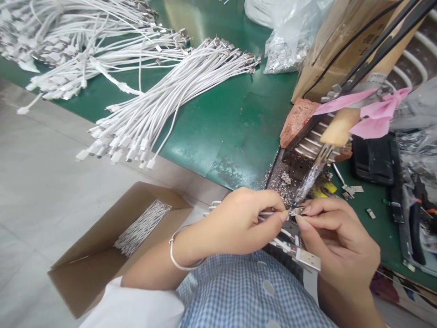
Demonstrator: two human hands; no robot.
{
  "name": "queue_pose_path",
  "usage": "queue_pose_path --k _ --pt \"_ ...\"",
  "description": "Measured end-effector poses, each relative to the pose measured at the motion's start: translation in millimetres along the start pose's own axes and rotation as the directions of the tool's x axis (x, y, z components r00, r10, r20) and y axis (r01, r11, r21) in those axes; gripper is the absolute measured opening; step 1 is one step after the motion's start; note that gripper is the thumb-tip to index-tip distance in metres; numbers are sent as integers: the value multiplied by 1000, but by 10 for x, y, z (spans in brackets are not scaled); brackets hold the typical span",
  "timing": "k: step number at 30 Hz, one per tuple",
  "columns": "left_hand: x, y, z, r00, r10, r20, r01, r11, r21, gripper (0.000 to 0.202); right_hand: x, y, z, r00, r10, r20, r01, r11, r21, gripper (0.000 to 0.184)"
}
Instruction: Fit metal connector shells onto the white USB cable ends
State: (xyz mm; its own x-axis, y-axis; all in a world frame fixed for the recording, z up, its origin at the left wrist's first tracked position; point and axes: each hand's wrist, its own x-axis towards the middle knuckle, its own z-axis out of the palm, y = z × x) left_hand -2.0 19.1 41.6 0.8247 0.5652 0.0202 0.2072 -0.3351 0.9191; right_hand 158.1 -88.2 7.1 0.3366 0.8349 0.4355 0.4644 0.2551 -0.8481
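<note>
Thumb and forefinger of my left hand [242, 221] pinch a thin white cable [265, 213] close to its end. Facing it, my right hand [341, 237] grips a small metal USB connector [299, 211] between fingertips and thumb. Cable end and connector meet directly under the tip of a soldering iron [310, 178], which is fixed in place and points down; whether the tip touches them I cannot tell. Below my hands, a silver USB plug [309, 259] and some white wire ends lie near my lap, partly hidden.
White cables [164, 100] lie bundled across the green table [218, 132]. A cardboard box [150, 259] with cables inside stands at lower left. Behind the iron are a brick [298, 120] and a bag of metal connectors [287, 52]. Pliers [417, 218] lie at right.
</note>
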Motion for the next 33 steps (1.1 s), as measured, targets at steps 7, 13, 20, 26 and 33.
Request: queue_pose_path --k 7,13,20,26,33 --pt "10 -4 -9 1000 -11 15 11 1000 11 14 6 -7 -5 1000 -4 -4 4 1000 -9 21" --pt "12 18 -11 1000 -14 11 14 1000 12 15 7 -6 1 999 32 -17 -33 998 -49 18" --pt "8 33 -18 999 -31 24 31 999 18 14 26 -44 18 999 34 -15 -35 996 -78 19" --pt "-4 20 -11 999 -23 22 22 1000 21 15 13 -45 18 1000 15 -12 -16 996 -85 18" --pt "5 -4 -18 997 -64 34 64 998 6 14 -21 -16 -15 999 -18 36 20 998 -67 20"
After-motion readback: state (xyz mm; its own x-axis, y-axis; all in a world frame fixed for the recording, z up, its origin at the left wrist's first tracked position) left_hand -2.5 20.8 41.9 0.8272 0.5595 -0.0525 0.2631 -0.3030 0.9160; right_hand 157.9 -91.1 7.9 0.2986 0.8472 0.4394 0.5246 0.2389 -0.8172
